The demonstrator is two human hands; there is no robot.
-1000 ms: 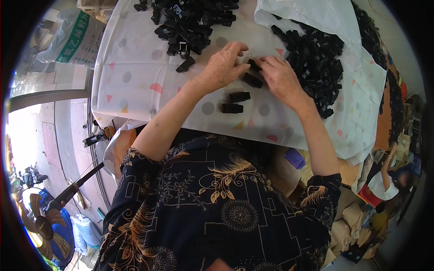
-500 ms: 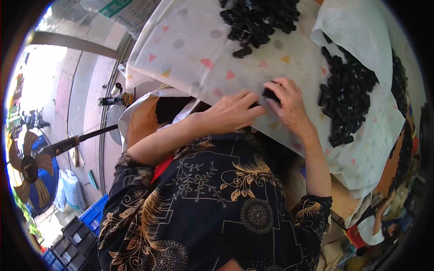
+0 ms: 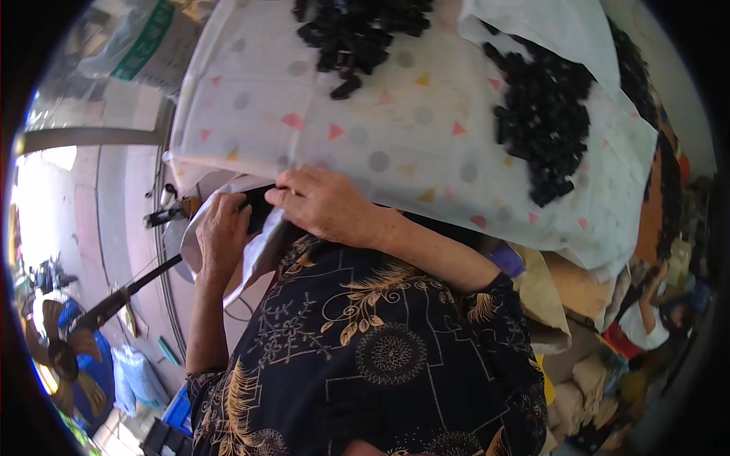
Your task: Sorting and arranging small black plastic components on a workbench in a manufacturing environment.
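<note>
My left hand (image 3: 220, 237) is over a white sack (image 3: 262, 247) at the near left edge of the table, its fingers bent together; a bit of black shows by the fingertips, but I cannot tell if it is held. My right hand (image 3: 328, 207) reaches across to the same sack, fingers curled, and whatever it holds is hidden. Dark contents (image 3: 261, 199) show in the sack's mouth between the hands. On the patterned tablecloth (image 3: 251, 137) lie two heaps of small black plastic parts, a far heap (image 3: 365, 30) and a right heap (image 3: 544, 114).
A white plastic bag (image 3: 547, 30) partly covers the right heap. At left stand a fan (image 3: 65, 357) and a clamp-like tool (image 3: 167, 215) on a dark pole. Another person (image 3: 642, 327) sits at the far right. A printed sack (image 3: 144, 45) is at the upper left.
Both hands have moved left, from the table's near edge to the sack. The black part seen in my right hand is no longer visible. The whole view has turned slightly.
</note>
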